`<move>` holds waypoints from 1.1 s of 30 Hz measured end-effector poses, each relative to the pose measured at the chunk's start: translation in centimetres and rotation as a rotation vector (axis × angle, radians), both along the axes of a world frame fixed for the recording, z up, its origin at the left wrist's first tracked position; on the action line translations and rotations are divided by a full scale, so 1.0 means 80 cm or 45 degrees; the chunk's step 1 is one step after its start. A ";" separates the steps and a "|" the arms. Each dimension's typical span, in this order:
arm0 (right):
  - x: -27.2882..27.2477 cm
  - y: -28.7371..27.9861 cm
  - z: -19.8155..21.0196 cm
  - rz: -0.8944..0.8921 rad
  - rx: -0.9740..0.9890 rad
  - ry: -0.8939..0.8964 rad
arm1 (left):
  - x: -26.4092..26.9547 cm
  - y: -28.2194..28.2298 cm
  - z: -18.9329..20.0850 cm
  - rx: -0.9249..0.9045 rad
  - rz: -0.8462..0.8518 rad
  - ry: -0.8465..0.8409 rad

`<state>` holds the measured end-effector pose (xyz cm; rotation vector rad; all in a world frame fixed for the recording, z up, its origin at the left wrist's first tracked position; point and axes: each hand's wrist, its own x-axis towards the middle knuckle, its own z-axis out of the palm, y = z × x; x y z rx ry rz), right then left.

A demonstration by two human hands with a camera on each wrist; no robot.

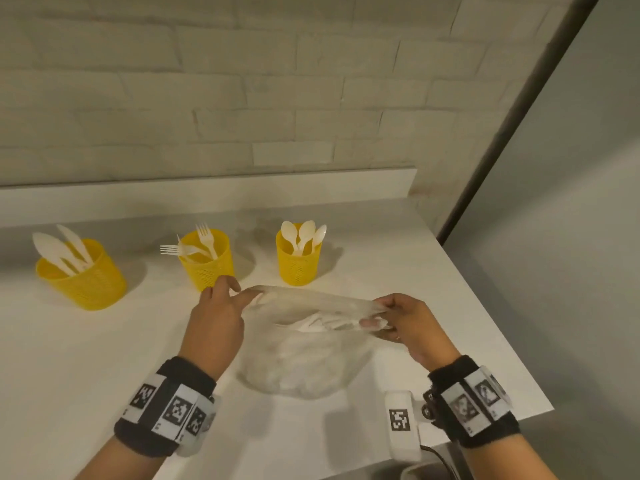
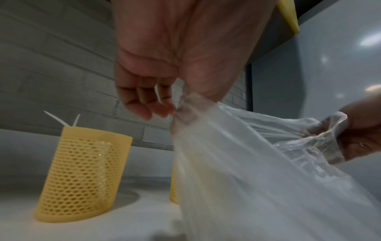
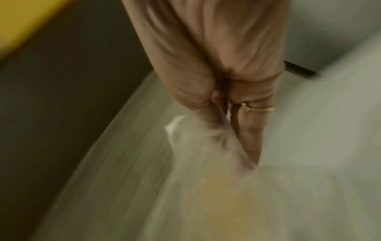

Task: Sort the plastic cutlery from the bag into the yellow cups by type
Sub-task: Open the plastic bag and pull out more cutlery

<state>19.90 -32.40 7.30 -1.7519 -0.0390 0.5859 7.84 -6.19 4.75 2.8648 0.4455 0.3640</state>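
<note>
Both hands, left hand (image 1: 216, 315) and right hand (image 1: 408, 325), pinch the clear plastic bag (image 1: 304, 362) by its rim, stretching the mouth wide on the white counter (image 1: 104, 341). Knives (image 1: 64, 251), forks (image 1: 194, 245) and spoons (image 1: 303, 235) already stand in three yellow cups (image 1: 299, 261); more cutlery (image 1: 322, 323) waits inside the bag, so I'd say sorting is partway done.

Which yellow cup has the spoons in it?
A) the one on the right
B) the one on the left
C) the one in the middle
A: the right yellow cup holds the white spoons, their rounded bowls sticking up above the rim; the middle cup holds forks and the left cup holds knives.
</note>
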 end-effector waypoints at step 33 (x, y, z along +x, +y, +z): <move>-0.030 -0.003 -0.088 0.322 -0.975 -0.653 | -0.031 -0.040 -0.046 0.004 0.027 0.216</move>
